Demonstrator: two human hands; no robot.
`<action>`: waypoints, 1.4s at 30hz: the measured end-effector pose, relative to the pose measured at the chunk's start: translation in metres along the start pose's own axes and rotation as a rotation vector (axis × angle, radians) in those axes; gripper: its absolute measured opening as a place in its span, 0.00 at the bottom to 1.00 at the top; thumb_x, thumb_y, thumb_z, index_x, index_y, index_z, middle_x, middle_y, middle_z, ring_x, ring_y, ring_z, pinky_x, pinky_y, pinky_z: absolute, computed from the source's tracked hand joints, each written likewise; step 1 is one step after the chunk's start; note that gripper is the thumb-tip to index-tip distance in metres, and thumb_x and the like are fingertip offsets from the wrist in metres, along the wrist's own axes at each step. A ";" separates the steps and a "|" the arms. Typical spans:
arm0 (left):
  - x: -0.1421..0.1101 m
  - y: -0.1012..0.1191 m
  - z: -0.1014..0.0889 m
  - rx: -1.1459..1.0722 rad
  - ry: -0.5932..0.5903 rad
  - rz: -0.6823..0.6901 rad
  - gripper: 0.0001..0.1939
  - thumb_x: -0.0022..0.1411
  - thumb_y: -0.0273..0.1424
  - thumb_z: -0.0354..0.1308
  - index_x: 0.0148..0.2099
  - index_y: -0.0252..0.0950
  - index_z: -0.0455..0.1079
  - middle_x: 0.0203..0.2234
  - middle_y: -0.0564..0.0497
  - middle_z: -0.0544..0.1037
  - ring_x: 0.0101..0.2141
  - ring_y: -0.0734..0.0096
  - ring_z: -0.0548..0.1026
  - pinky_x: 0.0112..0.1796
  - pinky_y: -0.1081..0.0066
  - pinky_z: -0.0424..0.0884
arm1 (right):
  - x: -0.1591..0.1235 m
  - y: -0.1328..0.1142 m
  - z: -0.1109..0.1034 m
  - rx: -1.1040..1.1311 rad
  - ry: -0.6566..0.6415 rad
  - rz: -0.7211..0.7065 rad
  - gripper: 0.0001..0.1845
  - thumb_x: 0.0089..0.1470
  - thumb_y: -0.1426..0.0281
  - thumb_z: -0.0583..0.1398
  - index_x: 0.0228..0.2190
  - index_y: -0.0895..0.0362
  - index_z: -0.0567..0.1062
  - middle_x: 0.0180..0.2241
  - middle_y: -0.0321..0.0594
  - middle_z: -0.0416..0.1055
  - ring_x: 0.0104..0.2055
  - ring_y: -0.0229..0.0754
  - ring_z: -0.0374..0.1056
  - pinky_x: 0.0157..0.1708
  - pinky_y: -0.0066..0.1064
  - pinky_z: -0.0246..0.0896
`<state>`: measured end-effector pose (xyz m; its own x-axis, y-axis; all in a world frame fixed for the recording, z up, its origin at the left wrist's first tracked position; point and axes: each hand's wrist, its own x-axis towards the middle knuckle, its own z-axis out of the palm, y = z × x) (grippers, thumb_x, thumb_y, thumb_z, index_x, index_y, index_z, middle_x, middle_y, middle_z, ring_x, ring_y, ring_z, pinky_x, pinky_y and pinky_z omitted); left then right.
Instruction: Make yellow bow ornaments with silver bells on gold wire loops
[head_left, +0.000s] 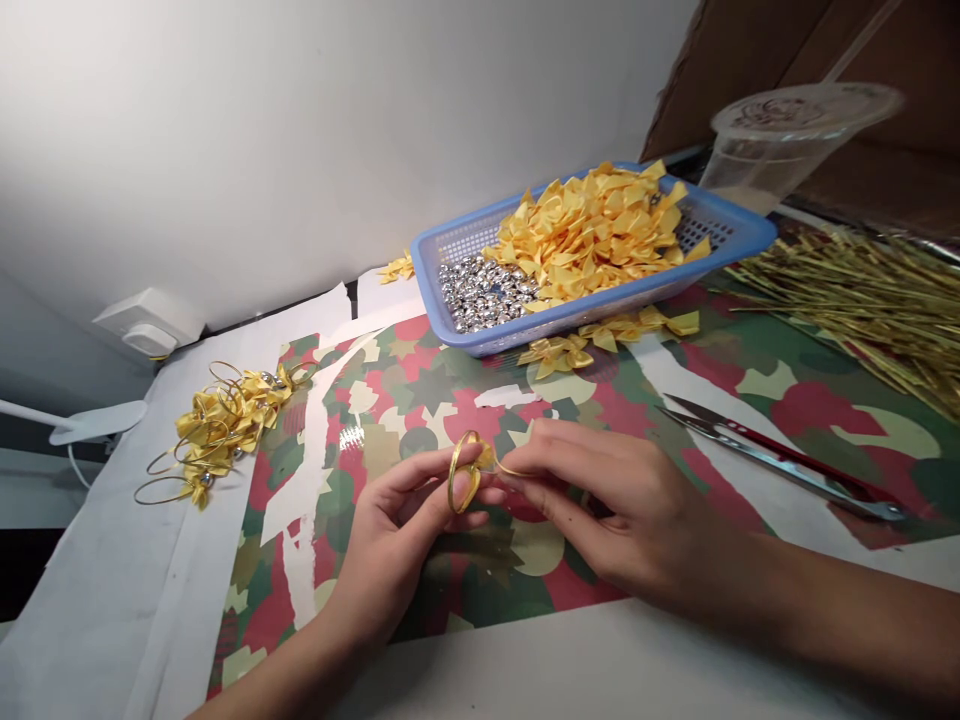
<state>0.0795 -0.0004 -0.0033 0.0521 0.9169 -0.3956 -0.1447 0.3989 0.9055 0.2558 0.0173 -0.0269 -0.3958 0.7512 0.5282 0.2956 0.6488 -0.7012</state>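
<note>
Ring (452,482) and bow (486,456): pinching in left hand (401,520), above mat (427,388); gripping wire (510,471) in right hand (630,490). Apparently fastening bow with wire; probably calling next for steady tension and tight winding.

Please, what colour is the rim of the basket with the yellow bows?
The basket rim is blue; it shows in the head view.

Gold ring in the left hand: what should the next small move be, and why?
Probably the right hand should wind the thin gold strand around the gold ring beside the yellow ribbon bow: it pinches that strand out to the side, seemingly unwound, while the left hand steadies the ring.
</note>
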 end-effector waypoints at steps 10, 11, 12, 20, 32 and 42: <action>0.001 -0.004 -0.002 0.030 -0.025 0.018 0.09 0.53 0.34 0.68 0.38 0.40 0.80 0.33 0.48 0.84 0.32 0.66 0.81 0.33 0.73 0.77 | 0.000 0.002 -0.001 -0.048 -0.031 -0.042 0.12 0.58 0.82 0.53 0.28 0.59 0.72 0.23 0.37 0.66 0.24 0.36 0.60 0.24 0.26 0.57; 0.001 -0.004 -0.003 0.028 -0.031 0.019 0.08 0.54 0.33 0.68 0.38 0.40 0.80 0.33 0.48 0.84 0.32 0.66 0.81 0.33 0.73 0.77 | 0.000 0.002 -0.001 -0.047 -0.035 -0.047 0.12 0.58 0.82 0.52 0.28 0.59 0.72 0.23 0.37 0.66 0.24 0.37 0.60 0.24 0.26 0.57; 0.001 -0.004 -0.002 0.026 -0.032 0.018 0.08 0.54 0.33 0.67 0.38 0.41 0.80 0.33 0.49 0.84 0.32 0.67 0.81 0.33 0.74 0.77 | 0.000 0.002 -0.001 -0.043 -0.035 -0.051 0.12 0.58 0.82 0.52 0.28 0.60 0.72 0.23 0.38 0.66 0.25 0.37 0.60 0.24 0.26 0.57; 0.000 0.000 0.001 -0.016 -0.018 -0.017 0.06 0.54 0.30 0.68 0.36 0.41 0.81 0.31 0.51 0.84 0.29 0.72 0.80 0.31 0.79 0.76 | -0.001 0.000 0.001 0.066 -0.023 0.022 0.11 0.57 0.83 0.54 0.29 0.59 0.72 0.24 0.37 0.67 0.25 0.35 0.62 0.25 0.24 0.60; 0.007 -0.007 -0.014 -0.071 -0.150 -0.002 0.06 0.57 0.30 0.66 0.39 0.42 0.80 0.27 0.55 0.82 0.28 0.78 0.80 0.32 0.84 0.75 | 0.000 -0.002 0.002 0.140 -0.056 0.182 0.10 0.57 0.79 0.55 0.29 0.56 0.72 0.25 0.35 0.69 0.26 0.35 0.65 0.25 0.23 0.60; 0.006 -0.006 -0.012 -0.097 -0.173 -0.023 0.05 0.55 0.31 0.68 0.37 0.39 0.81 0.26 0.53 0.83 0.27 0.80 0.79 0.31 0.88 0.74 | -0.003 -0.003 0.007 0.251 -0.055 0.290 0.10 0.59 0.77 0.55 0.29 0.56 0.73 0.26 0.35 0.70 0.28 0.36 0.64 0.27 0.25 0.59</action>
<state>0.0684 0.0027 -0.0131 0.2243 0.8988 -0.3765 -0.2359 0.4250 0.8739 0.2503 0.0125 -0.0298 -0.3751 0.8872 0.2687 0.1834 0.3552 -0.9166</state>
